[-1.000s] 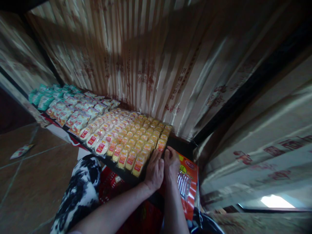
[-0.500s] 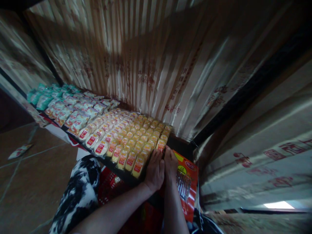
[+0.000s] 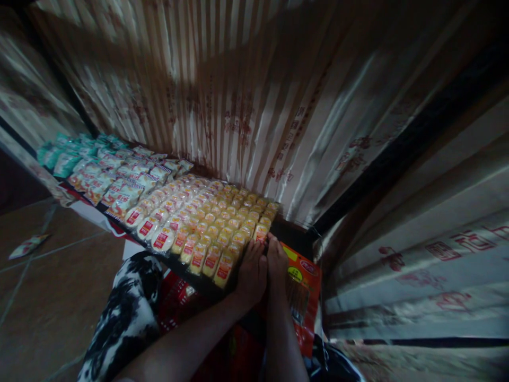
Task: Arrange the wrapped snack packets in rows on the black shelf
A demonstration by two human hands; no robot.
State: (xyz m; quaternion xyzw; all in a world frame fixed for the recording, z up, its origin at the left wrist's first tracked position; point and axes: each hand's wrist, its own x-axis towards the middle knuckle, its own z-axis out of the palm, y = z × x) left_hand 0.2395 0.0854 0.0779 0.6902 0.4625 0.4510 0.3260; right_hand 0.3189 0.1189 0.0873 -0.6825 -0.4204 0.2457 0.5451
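Observation:
Rows of small yellow wrapped cakes (image 3: 222,225) with red labels stand on a dark shelf (image 3: 186,270). At the right end of the rows, one wrapped cake (image 3: 261,231) sits at the fingertips of both hands. My left hand (image 3: 253,269) reaches it from the near side, fingers close together against the pack. From the right, my right hand (image 3: 277,261) presses its bent fingers to the same cake. The two hands lie side by side, and their undersides are hidden. White round wrapped cakes (image 3: 163,237) adjoin the yellow ones on the left.
White snack bags (image 3: 123,196) and green bags (image 3: 67,162) fill the shelf's left part. An orange packet (image 3: 308,302) lies right of my hands. A red basket (image 3: 175,300) is below the shelf. A stray packet (image 3: 28,246) lies on the floor. Printed curtains (image 3: 238,106) hang behind.
The view has shifted slightly, so the shelf and goods appear a little further left. Both hands stay at the same end cake, with little movement of their fingers.

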